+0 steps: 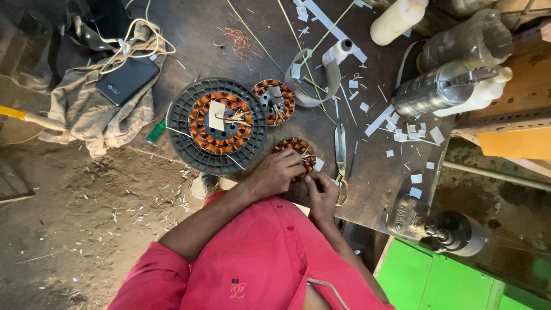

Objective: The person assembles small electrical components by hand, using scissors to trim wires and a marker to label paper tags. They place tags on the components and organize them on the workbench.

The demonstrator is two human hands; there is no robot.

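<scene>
Both hands, left point(278, 172) and right point(321, 192), pinch the small copper coil point(295, 155) at centre frame; bigger coil point(221, 123) lies fully wound, apart.

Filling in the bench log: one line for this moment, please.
left hand: grips small copper-wound stator | right hand: fingertips at its edge | beside: scissors

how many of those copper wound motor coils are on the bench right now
3. A big one sits in the round black frame; a smaller one lies beside it; a third sits at the bench edge, partly hidden under the left hand and right hand.
</scene>
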